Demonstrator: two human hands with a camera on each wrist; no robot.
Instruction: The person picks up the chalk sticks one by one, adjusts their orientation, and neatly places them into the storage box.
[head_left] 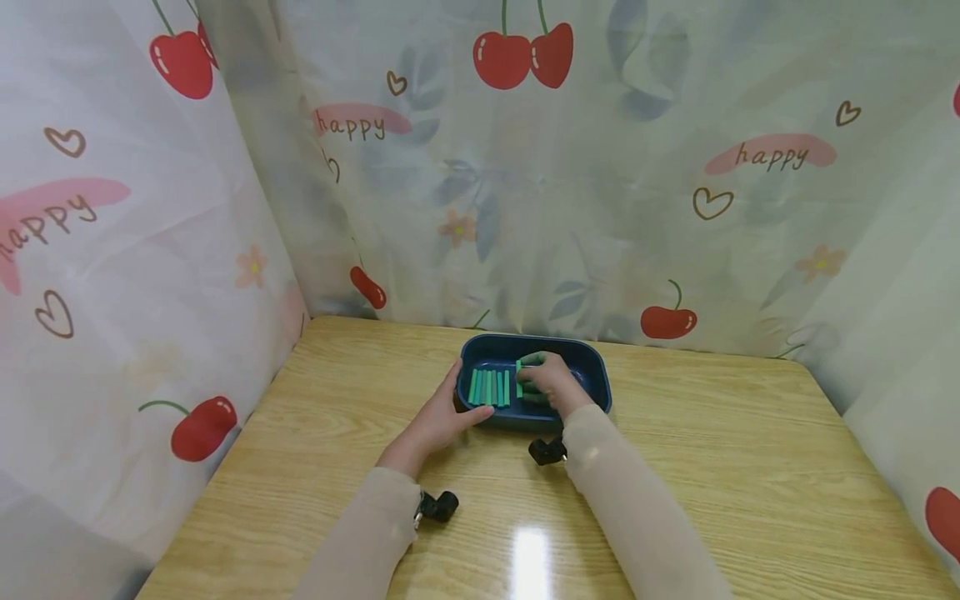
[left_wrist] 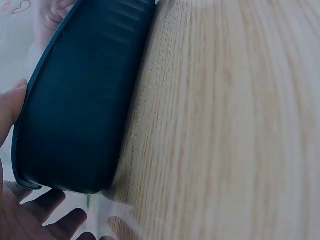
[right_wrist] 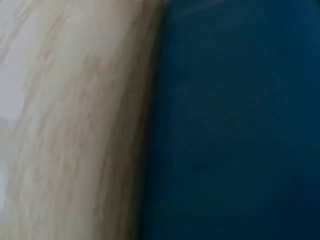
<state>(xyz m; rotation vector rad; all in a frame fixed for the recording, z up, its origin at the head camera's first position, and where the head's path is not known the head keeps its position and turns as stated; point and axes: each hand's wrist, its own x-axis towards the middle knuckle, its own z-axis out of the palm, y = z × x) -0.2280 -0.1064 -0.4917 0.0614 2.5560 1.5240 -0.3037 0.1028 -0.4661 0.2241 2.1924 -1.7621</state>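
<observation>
A dark blue rectangular basin [head_left: 517,422] with rounded corners sits on the table. Inside its left part, several thin green and teal sticks [head_left: 489,388] lie side by side in a row. My left hand [head_left: 435,418] holds the basin's left end, its thumb [left_wrist: 11,107] at the near rim and its fingers around the end. Reaching into the basin, my right hand [head_left: 551,383] pinches a green stick [head_left: 519,390] just right of the row. The right wrist view shows only the basin's blurred outer wall [right_wrist: 230,125] beside the table.
The wood-grain table [head_left: 720,467] extends on both sides of the basin. A patterned curtain [head_left: 600,208] hangs close behind it and along the sides. Small black devices [head_left: 438,506] are worn at both wrists.
</observation>
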